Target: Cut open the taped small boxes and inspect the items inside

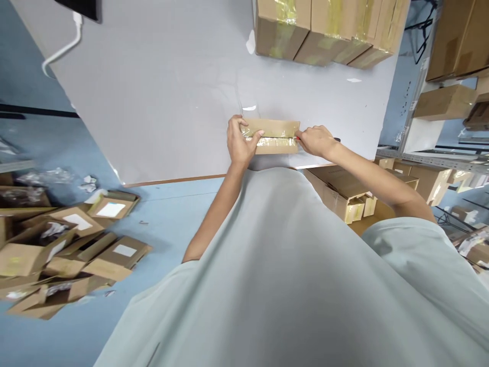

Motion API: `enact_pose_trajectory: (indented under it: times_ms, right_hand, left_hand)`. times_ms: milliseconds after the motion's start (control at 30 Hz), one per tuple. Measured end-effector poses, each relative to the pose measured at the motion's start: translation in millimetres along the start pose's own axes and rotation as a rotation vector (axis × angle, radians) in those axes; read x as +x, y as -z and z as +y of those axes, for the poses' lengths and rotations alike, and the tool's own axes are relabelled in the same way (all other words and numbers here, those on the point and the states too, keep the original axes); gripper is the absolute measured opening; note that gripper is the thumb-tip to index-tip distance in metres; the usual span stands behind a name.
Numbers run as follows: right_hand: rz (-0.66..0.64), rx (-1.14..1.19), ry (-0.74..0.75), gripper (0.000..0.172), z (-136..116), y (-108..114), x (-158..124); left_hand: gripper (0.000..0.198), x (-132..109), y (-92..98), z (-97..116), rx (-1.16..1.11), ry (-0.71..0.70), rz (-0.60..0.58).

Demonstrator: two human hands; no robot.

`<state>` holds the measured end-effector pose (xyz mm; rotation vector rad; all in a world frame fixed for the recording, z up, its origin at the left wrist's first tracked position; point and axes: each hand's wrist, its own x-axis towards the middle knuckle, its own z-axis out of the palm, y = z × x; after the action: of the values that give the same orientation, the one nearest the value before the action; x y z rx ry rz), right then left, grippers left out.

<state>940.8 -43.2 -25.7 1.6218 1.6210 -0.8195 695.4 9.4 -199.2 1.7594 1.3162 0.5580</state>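
A small taped cardboard box point(277, 126) lies near the front edge of the white table, its long side running left to right. Clear shiny tape covers its top, and a dark slit runs along the middle seam. My left hand point(240, 140) grips the box's left end, thumb on top and fingers round the far side. At the right end, my right hand point(316, 140) is closed round a slim tool that looks like a box cutter point(336, 139). A red bit shows by the fingertips and a black end sticks out behind the fist; the blade is hidden.
Several taped cartons point(282, 30) stand at the table's point(160, 102) far right. A dark device with a white cable point(69, 48) is at the far left. Opened cartons point(91, 250) pile on the floor at left. An open carton point(336, 186) sits below the table edge at right, beside shelves.
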Motion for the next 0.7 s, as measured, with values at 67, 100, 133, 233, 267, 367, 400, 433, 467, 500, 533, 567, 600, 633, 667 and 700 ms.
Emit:
enact_pose_trajectory:
  times_ms: [67, 100, 133, 233, 267, 367, 400, 433, 467, 500, 533, 567, 600, 633, 667, 700]
  right_hand:
    - [-0.009, -0.013, 0.008, 0.049, 2.2, 1.8, 3.3]
    - [-0.014, -0.021, 0.013, 0.048, 2.8, 1.7, 4.9]
    - [-0.019, -0.026, 0.016, 0.048, 3.0, 0.9, 6.2]
    - [-0.023, -0.029, 0.002, 0.05, 2.7, -3.5, 8.0]
    - [-0.022, -0.025, -0.006, 0.051, 2.7, -5.0, 8.1]
    - [-0.03, -0.02, -0.009, 0.054, 3.9, -7.7, 8.4]
    - [-0.035, -0.018, 0.001, 0.056, 4.6, -7.9, 8.5]
    - [-0.039, -0.017, 0.013, 0.057, 5.5, -8.0, 8.6]
    - [-0.04, -0.016, 0.025, 0.058, 6.4, -8.1, 8.7]
    - [-0.036, -0.016, 0.032, 0.058, 7.3, -8.2, 8.9]
    - [-0.031, -0.017, 0.032, 0.056, 8.1, -8.4, 9.1]
    - [-0.03, -0.02, 0.029, 0.055, 8.8, -8.9, 9.6]
    - [-0.031, -0.021, 0.028, 0.053, 9.5, -9.7, 10.4]
    - [-0.034, -0.021, 0.032, 0.053, 10.4, -10.7, 11.4]
    - [-0.034, -0.017, 0.039, 0.053, 11.5, -11.9, 12.5]
    - [-0.032, -0.01, 0.051, 0.053, 13.1, -13.2, 13.7]
  left_hand:
    - [0.061, -0.4, -1.5, -2.7, -0.009, 0.017, -0.008]
    - [0.063, -0.5, -1.7, -3.7, -0.015, 0.026, -0.013]
    - [0.064, -0.5, -1.7, -4.1, -0.019, 0.036, -0.017]
    - [0.067, -0.4, -0.3, -1.6, -0.029, 0.068, -0.024]
    - [0.067, -0.4, 0.5, 0.2, -0.033, 0.078, -0.022]
    - [0.064, -0.6, 3.0, 5.4, -0.033, 0.092, -0.005]
    - [0.063, -0.6, 3.6, 6.6, -0.026, 0.092, 0.0]
    - [0.062, -0.6, 4.1, 7.3, -0.016, 0.09, 0.004]
    - [0.061, -0.5, 4.4, 7.5, -0.007, 0.088, 0.006]
    - [0.061, -0.5, 4.6, 7.4, -0.002, 0.085, 0.008]
    - [0.061, -0.4, 4.6, 7.1, 0.0, 0.084, 0.011]
    - [0.062, -0.3, 4.5, 6.7, -0.003, 0.085, 0.015]
    - [0.063, -0.2, 4.4, 6.2, -0.01, 0.088, 0.022]
    - [0.064, -0.2, 4.3, 5.7, -0.019, 0.093, 0.029]
    - [0.064, -0.2, 4.3, 5.3, -0.03, 0.099, 0.035]
    - [0.064, -0.3, 4.3, 5.0, -0.041, 0.104, 0.04]
